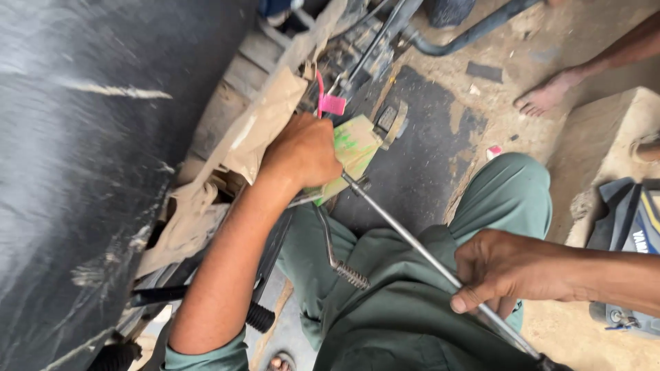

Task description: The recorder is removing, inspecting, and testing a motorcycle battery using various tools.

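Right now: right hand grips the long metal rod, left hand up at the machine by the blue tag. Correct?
Not quite: the tag is pink, not blue, as the head view shows. The rest stands: right hand grips the long metal rod, left hand up at the machine.

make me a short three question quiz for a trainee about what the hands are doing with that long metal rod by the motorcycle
1. True or false: the right hand grips the long metal rod near its lower end.
2. What does the left hand press against? A) green cardboard piece B) pink tag C) black foot peg
3. Whose bare foot shows at upper right: the wearer's or another person's?

Key: 1 true; 2 A; 3 another person's.
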